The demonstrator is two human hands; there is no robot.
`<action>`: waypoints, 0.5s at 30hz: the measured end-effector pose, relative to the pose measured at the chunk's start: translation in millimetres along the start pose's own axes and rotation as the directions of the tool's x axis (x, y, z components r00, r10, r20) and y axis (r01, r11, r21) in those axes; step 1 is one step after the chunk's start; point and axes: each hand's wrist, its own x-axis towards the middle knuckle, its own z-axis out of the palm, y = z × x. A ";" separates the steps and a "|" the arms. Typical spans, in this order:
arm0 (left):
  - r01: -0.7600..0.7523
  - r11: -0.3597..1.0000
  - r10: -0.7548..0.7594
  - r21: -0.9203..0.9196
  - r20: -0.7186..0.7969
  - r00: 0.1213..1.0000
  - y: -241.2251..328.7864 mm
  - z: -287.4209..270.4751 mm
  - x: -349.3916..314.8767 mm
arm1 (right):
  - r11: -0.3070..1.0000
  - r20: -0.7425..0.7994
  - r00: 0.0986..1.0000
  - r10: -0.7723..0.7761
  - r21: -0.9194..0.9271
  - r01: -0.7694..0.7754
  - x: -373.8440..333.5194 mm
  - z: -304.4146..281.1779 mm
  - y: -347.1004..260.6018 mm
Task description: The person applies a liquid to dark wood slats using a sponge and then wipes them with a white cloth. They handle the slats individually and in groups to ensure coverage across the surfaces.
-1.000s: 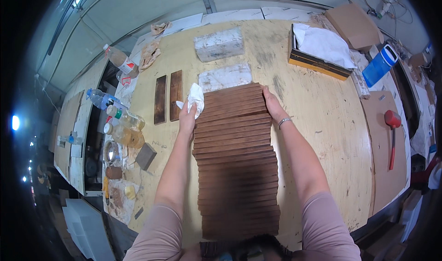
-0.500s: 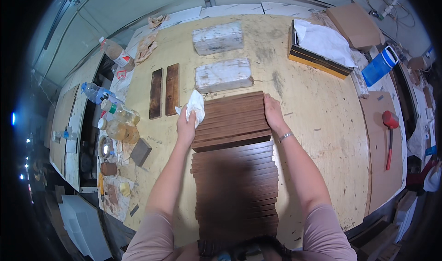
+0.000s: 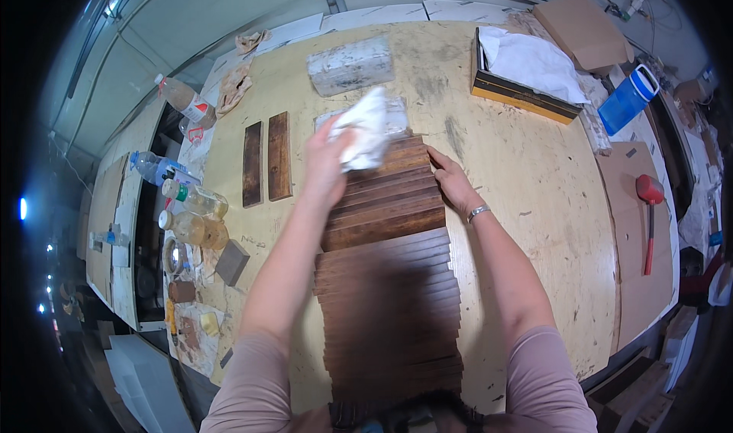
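Observation:
My left hand (image 3: 327, 162) is closed around a crumpled white cloth (image 3: 365, 131), raised above the far end of a set of dark brown wood strips (image 3: 385, 200). The cloth is smeared by motion. My right hand (image 3: 454, 182) rests along the right end of these strips, its fingers bent at their far right corner; whether it grips them cannot be told. Closer to me, a long row of overlapping brown strips (image 3: 366, 280) runs to the table's near edge. A white-wrapped block (image 3: 397, 118) lies just beyond, partly hidden by the cloth and my left hand.
Two loose wood strips (image 3: 279, 156) lie on the table's left, near several plastic bottles (image 3: 195, 231) and a grey block (image 3: 232, 262). Another wrapped block (image 3: 350, 66) sits farther back. On the right are a box with white cloth (image 3: 527, 66), a blue bottle (image 3: 628, 101) and a red mallet (image 3: 649, 192).
My left hand has lifted the cloth and moved right, over the strips' far end. The far strips now look tilted and fanned out. My right hand has shifted slightly, its fingers more bent.

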 end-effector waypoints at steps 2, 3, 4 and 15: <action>0.000 0.964 -0.043 0.266 0.157 0.987 -29.5 28.7 11.7 | 0.980 -0.049 0.998 -0.036 -0.196 0.025 -5.1 1.3 -0.3; -0.331 0.679 0.100 0.655 0.364 0.926 -53.1 24.6 22.0 | 0.965 -0.062 0.997 -0.039 -0.262 0.022 -6.2 7.0 -6.5; -0.496 0.355 0.083 0.793 0.501 0.861 -58.5 31.9 16.8 | 0.944 -0.092 0.995 -0.039 -0.330 0.006 -7.6 4.4 -7.6; -0.509 0.197 0.127 0.838 0.493 0.861 -75.4 -15.1 3.7 | 0.965 -0.148 0.988 -0.031 -0.262 -0.009 -13.0 10.8 -33.9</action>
